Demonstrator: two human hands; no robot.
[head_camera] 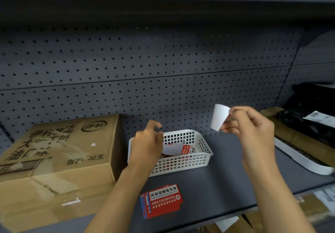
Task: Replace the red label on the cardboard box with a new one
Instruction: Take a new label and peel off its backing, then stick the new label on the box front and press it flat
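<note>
A brown cardboard box (pixel 59 153) with dark print lies on the left of the grey shelf. My left hand (pixel 146 143) hovers over the near-left corner of a white mesh basket (pixel 186 162), fingers apart, holding nothing that I can see. Crumpled red and white label scraps (pixel 181 149) lie inside the basket. My right hand (pixel 253 129) is raised to the right of the basket and pinches a curled white slip of paper (pixel 219 116). A small stack of new red labels (pixel 163 201) lies on the shelf near its front edge.
The grey shelf (pixel 235 174) has a perforated back wall (pixel 163 80). At the right stand a long white tray (pixel 299 158) and black items (pixel 308 109) on cardboard. More cardboard and papers (pixel 319 202) lie on the shelf below.
</note>
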